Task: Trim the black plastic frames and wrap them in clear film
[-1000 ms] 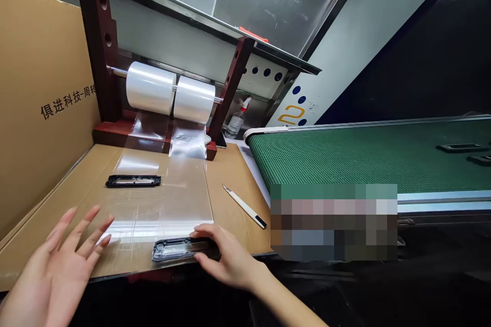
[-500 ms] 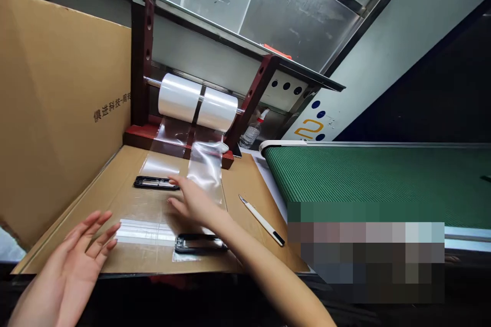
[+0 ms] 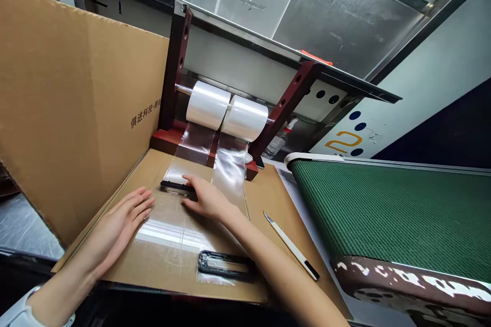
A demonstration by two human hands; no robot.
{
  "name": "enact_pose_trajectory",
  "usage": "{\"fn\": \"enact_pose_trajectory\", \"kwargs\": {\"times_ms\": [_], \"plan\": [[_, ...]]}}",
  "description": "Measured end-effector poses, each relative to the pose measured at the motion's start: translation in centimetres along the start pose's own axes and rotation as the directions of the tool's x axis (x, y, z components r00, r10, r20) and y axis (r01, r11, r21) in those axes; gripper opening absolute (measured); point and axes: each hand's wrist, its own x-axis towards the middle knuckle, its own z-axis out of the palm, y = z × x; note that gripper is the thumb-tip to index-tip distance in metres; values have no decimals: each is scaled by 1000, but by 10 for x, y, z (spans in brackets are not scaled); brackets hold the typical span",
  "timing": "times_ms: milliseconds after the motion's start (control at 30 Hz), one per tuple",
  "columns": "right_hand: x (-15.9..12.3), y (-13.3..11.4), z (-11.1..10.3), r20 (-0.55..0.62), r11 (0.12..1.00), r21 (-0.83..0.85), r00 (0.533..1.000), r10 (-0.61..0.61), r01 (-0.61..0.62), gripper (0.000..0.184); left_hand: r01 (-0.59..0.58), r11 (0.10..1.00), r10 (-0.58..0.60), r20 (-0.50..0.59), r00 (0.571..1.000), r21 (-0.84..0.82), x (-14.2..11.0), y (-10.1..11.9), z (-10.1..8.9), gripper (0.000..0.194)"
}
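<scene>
My right hand [image 3: 205, 198] reaches across the cardboard-covered table [image 3: 126, 265] and its fingers rest on the right end of a black rectangular frame part [image 3: 174, 185] lying on clear film [image 3: 174, 230]. My left hand [image 3: 120, 219] lies flat and open on the cardboard, fingertips at the film's left edge. A second black frame part [image 3: 224, 264], wrapped in film, lies near the front edge, untouched. Two rolls of clear film [image 3: 226, 112] hang on a dark red stand [image 3: 286, 107] at the back.
A white craft knife [image 3: 291, 246] lies on the cardboard right of the film. A green conveyor belt [image 3: 391, 209] runs along the right. A tall cardboard wall [image 3: 65, 107] stands at the left. A spray bottle [image 3: 278, 140] stands behind the stand.
My right hand left the front frame part and moved back to the far frame part. My left hand came down flat onto the cardboard. The camera view shifted left.
</scene>
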Motion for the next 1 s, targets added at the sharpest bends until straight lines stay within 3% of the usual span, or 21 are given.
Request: {"fn": "enact_pose_trajectory", "kwargs": {"times_ms": [167,400,600,733,800,1000], "plan": [[7,7,0,-13,997,70,999,38,-37,53,11,999,-12,5,1000,36,4,-4,7,28],[12,6,-7,22,970,237,999,42,-46,55,-4,996,1,25,1000,94,10,-6,7,29],[-7,-18,-15,-7,931,363,999,-41,40,55,-62,977,20,200,980,205,11,-18,1,29],[-20,-32,-24,-10,917,389,996,-90,86,53,-154,963,98,244,965,223,8,-21,4,68],[-24,-36,-27,-9,921,382,996,-83,81,53,-169,962,111,258,960,216,5,-20,5,77],[-40,-51,-21,-36,930,355,995,-92,99,55,-162,969,114,242,963,189,-12,-23,-9,64]]}}
